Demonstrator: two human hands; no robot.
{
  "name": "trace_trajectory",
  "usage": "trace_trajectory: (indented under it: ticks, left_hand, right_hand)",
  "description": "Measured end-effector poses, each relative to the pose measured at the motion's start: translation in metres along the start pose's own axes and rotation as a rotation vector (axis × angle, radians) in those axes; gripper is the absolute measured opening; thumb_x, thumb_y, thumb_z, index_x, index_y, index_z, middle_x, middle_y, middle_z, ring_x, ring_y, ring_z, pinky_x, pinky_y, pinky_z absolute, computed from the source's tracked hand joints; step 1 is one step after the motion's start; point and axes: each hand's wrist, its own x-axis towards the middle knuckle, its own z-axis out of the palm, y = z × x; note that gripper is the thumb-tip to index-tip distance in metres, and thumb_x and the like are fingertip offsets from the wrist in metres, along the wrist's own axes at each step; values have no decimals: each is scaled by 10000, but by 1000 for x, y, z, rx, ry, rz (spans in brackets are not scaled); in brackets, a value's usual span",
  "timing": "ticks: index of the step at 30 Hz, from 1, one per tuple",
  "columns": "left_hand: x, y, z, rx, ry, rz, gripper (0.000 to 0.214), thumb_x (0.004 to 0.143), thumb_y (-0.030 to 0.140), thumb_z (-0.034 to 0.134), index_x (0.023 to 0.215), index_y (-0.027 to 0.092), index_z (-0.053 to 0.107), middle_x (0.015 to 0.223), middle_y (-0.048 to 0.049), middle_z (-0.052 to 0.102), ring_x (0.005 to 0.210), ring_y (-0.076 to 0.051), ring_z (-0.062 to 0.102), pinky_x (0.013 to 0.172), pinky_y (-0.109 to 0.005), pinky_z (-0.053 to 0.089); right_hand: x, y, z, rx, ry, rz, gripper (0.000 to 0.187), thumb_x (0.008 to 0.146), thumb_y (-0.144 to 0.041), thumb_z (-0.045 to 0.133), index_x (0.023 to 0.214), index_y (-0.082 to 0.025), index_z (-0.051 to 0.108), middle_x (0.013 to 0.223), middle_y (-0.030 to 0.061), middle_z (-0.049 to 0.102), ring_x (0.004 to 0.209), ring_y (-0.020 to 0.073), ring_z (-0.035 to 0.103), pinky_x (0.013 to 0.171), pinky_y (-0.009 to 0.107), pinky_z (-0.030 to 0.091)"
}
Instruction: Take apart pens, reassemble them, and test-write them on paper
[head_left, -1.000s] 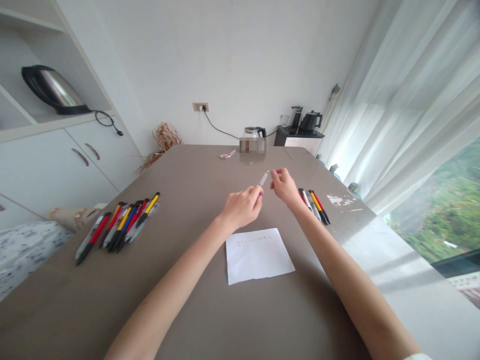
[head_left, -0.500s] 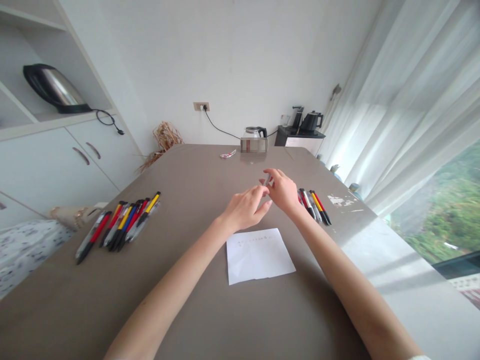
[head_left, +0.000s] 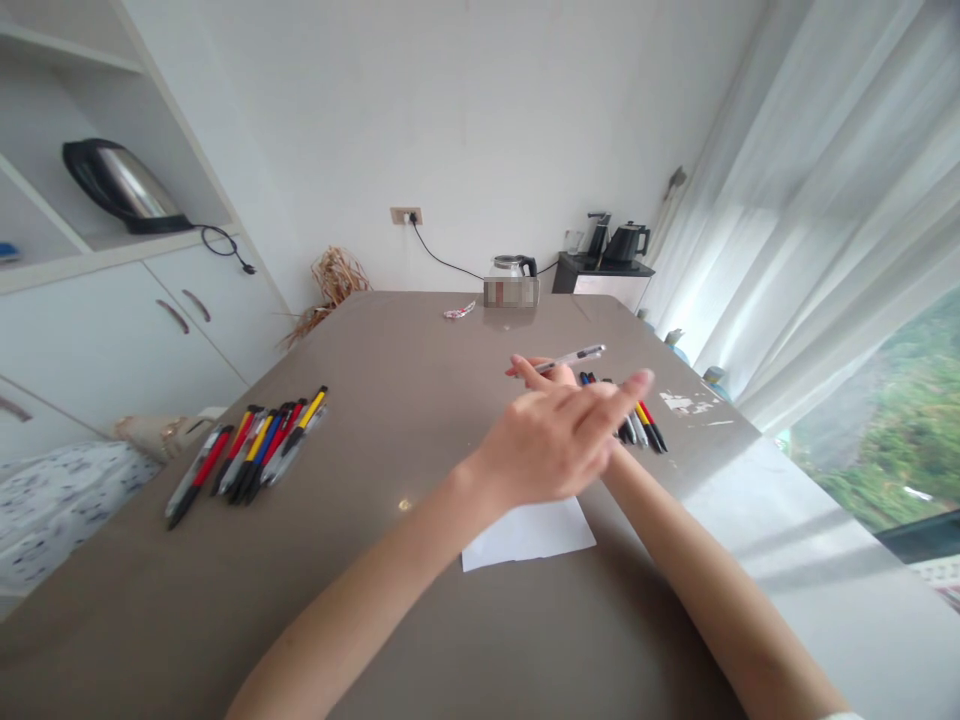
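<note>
My left hand crosses over my right wrist, palm down, with its fingers stretched out to the right; it holds nothing that I can see. Behind it, my right hand is mostly hidden, but its fingertips grip a clear pen that points up and to the right. Below the hands lies a white sheet of paper, its upper part covered by my left hand. Just beyond my left fingers rests a group of pens, partly hidden, on the right of the table.
Several red, yellow, blue and clear pens lie side by side on the brown table at left. A glass pot and a crumpled wrapper sit at the far edge. A small gold speck shows beside my left forearm.
My left hand has moved right and nearer, from beside my right hand to across its wrist, and its fingers have straightened. The pen has swung from steep to nearly level in my right hand.
</note>
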Motion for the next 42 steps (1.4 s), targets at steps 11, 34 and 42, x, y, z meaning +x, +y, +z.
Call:
trace_trajectory:
  ticks: [11,34,42]
  left_hand:
    - [-85,78,28,221,-468,-242,893,554,730,460,1202,116,486,1268,-180,421,1191,-371,330,935,-477,292]
    - [-106,67,55,180,-617,-316,1117,278,716,610,1208,110,478,1244,-285,395,978,-527,450,623,-499,439]
    - [-109,66,56,70,-603,-382,1059,322,754,555,1205,173,487,1250,-257,407,1001,-500,455,672,-519,416]
  right_hand:
    - [-18,-32,-24,592,74,35,254,691,-421,556,770,-187,497,559,-51,452,432,54,359,418,188,292]
    - [-91,-6,43,285,-273,227,238,699,-295,501,529,-185,377,455,-53,379,445,73,322,417,198,260]
    - [-87,-9,43,233,-279,227,224,674,-264,524,507,-180,400,444,-53,390,432,66,337,410,191,265]
